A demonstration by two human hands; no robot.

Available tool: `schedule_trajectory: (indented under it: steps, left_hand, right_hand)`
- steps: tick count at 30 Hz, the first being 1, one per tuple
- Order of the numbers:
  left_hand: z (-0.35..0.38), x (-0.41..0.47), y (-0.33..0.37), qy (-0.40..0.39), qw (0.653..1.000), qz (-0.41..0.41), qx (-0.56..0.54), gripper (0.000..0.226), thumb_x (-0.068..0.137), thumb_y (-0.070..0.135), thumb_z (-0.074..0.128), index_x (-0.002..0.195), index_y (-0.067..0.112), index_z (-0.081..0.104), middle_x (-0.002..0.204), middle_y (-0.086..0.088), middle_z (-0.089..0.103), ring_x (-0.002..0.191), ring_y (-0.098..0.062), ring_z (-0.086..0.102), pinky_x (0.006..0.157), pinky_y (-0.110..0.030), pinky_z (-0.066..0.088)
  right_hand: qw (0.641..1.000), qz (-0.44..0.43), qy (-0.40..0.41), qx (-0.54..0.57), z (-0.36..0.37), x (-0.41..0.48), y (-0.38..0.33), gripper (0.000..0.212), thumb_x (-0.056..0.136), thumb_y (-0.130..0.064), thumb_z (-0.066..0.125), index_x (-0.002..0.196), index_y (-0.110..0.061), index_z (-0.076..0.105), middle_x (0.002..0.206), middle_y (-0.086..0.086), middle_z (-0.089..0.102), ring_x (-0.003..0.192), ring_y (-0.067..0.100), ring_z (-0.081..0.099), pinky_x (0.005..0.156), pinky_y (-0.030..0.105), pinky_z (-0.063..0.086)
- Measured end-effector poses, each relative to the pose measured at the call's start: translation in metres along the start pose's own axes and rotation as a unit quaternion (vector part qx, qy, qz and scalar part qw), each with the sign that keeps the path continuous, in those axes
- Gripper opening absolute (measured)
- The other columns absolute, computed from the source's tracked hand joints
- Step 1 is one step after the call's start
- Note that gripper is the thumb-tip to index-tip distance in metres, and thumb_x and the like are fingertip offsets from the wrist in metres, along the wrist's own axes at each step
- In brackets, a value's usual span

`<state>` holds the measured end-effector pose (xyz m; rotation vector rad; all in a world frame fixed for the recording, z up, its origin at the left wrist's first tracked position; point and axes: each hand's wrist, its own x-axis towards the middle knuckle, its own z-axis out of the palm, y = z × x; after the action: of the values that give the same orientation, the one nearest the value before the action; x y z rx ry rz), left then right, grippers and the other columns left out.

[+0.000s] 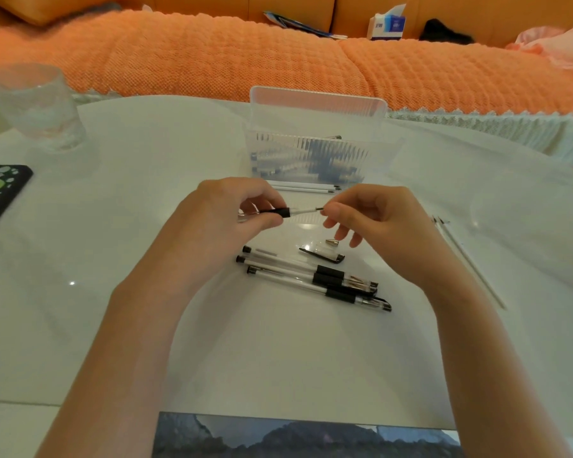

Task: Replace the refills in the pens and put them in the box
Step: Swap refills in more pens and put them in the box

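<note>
Glossy white table [119, 325]; clear ribbed plastic box [311, 153]; knitted blanket [212, 54].

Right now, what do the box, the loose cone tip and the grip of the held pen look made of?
Box: clear glossy plastic, ribbed; pens show through its wall. Cone tip: probably metal, silvery-tan with a sheen. Grip: matte black, likely rubber or soft plastic; the look alone leaves that open.

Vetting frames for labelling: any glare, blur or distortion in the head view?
Head view: small glare spots on the glossy white table; the clear ribbed plastic box smears its contents into streaks; the clear drinking glass at the left edge looks soft and warped by the wide lens; left hand, right hand and the black-grip clear pen between them are sharp.
</note>
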<state>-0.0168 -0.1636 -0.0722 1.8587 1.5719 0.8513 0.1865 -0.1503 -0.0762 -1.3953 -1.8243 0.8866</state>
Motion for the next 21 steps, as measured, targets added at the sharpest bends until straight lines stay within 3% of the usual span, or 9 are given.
schedule_trajectory:
  steps: [5,10,14,18,21]
  left_hand:
    - [0.005,0.0,0.002,-0.01,1.0,0.021,0.02,0.014,0.083,0.027,0.07,0.091,0.037,0.067,0.084,0.016,0.065,0.081,0.001,0.057,0.075,-0.024,0.048]
    - [0.008,-0.003,0.009,-0.017,0.999,0.043,0.023,0.014,0.083,0.03,0.068,0.095,0.038,0.064,0.084,0.019,0.064,0.084,0.003,0.057,0.066,-0.011,0.038]
    - [0.012,-0.003,0.013,0.006,0.998,0.058,0.025,0.011,0.08,0.041,0.067,0.089,0.036,0.063,0.08,0.016,0.064,0.081,-0.003,0.059,0.066,-0.017,0.038]
    - [0.015,-0.003,0.015,0.022,0.997,0.066,0.03,0.006,0.084,0.04,0.062,0.086,0.035,0.062,0.076,0.014,0.064,0.077,-0.007,0.06,0.072,-0.029,0.05]
    - [0.017,-0.003,0.017,0.023,0.998,0.062,0.026,0.004,0.085,0.039,0.061,0.085,0.035,0.06,0.076,0.013,0.065,0.075,-0.007,0.059,0.067,-0.027,0.047]
  right_hand:
    - [1.0,-0.008,-0.012,-0.004,0.008,0.001,-0.004,0.008,0.089,-0.02,0.063,0.086,-0.018,0.07,0.073,-0.006,0.07,0.063,0.005,0.062,0.06,0.014,0.051]
    - [1.0,-0.014,0.002,0.019,0.01,0.001,-0.006,0.006,0.088,-0.019,0.064,0.087,-0.017,0.069,0.072,-0.007,0.07,0.061,0.002,0.061,0.058,0.012,0.048]
    - [0.999,-0.022,-0.006,0.036,0.009,0.0,-0.008,0.006,0.087,-0.017,0.065,0.086,-0.015,0.071,0.07,-0.007,0.069,0.061,0.002,0.061,0.057,0.014,0.047]
    - [0.999,-0.037,0.001,0.04,0.005,0.0,-0.008,0.005,0.085,-0.014,0.067,0.085,-0.013,0.072,0.07,-0.005,0.07,0.062,0.005,0.061,0.058,0.02,0.05]
    - [0.998,-0.044,0.009,0.037,0.003,-0.001,-0.007,0.005,0.084,-0.014,0.068,0.082,-0.016,0.073,0.07,-0.004,0.071,0.063,0.006,0.061,0.062,0.024,0.051]
